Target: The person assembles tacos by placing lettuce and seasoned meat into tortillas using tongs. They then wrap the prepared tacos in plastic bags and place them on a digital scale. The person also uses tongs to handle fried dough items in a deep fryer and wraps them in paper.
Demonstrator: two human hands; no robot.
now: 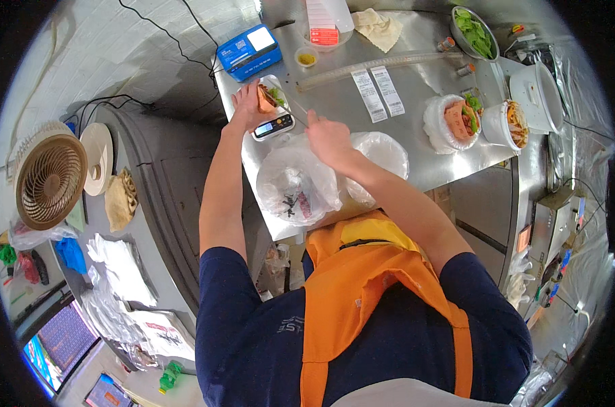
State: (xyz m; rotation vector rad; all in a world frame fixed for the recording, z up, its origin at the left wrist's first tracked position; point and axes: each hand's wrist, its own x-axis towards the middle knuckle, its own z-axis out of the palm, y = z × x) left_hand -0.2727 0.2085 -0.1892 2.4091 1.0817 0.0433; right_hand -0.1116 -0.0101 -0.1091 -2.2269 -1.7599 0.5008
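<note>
My left hand (245,108) curls round the left side of a filled sandwich (267,100) in brownish paper, with green leaf at its top. The sandwich is on a small white digital scale (283,124) with a lit display. My right hand (329,141) is closed on a thin, long metal-looking tool (295,105), whose far end reaches the sandwich. Whether it is a pair of tongs or chopsticks is too small to tell. Below my right hand are two containers lined with clear plastic bags, the left one (295,183) and the right one (382,159).
On the steel table (429,159) are a blue box (248,53), a small cup of yellow sauce (306,58), paper receipts (378,93) and a cloth (377,30). At right are another wrapped sandwich (460,121), a white tub (504,125) and a bowl of greens (475,34).
</note>
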